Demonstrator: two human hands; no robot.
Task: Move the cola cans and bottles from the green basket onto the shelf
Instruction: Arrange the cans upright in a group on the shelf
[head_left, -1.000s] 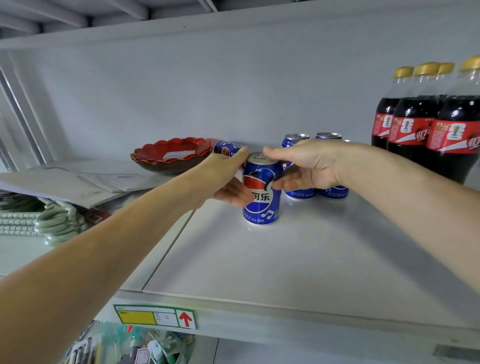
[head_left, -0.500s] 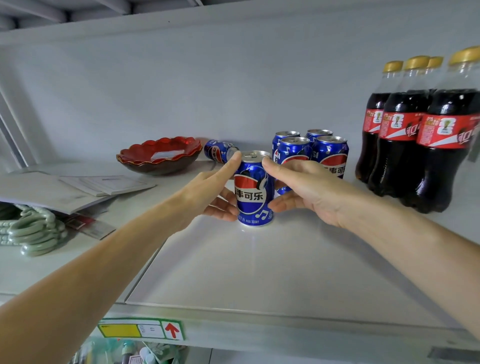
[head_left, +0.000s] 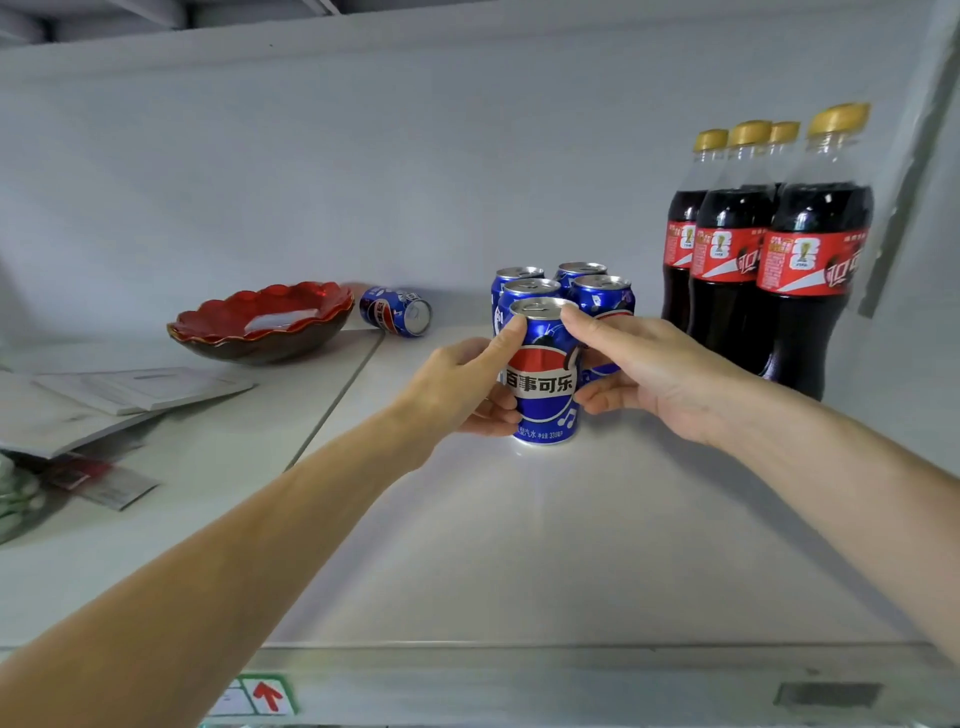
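A blue cola can (head_left: 544, 379) stands upright on the white shelf (head_left: 519, 545), its label facing me. My left hand (head_left: 462, 387) grips its left side and my right hand (head_left: 644, 374) grips its right side, thumbs near the rim. Several more blue cans (head_left: 597, 293) stand in a cluster right behind it. Another blue can (head_left: 396, 310) lies on its side further left. Several dark cola bottles (head_left: 810, 270) with red labels and gold caps stand at the back right. The green basket is out of view.
A red scalloped bowl (head_left: 265, 322) sits at the back left. Papers and booklets (head_left: 119, 395) lie on the left part of the shelf. The shelf's front edge (head_left: 519, 680) carries a label with a red arrow (head_left: 267, 695).
Both hands stayed on the front can and turned it, so its label now faces me squarely. The view has shifted a little to the left.
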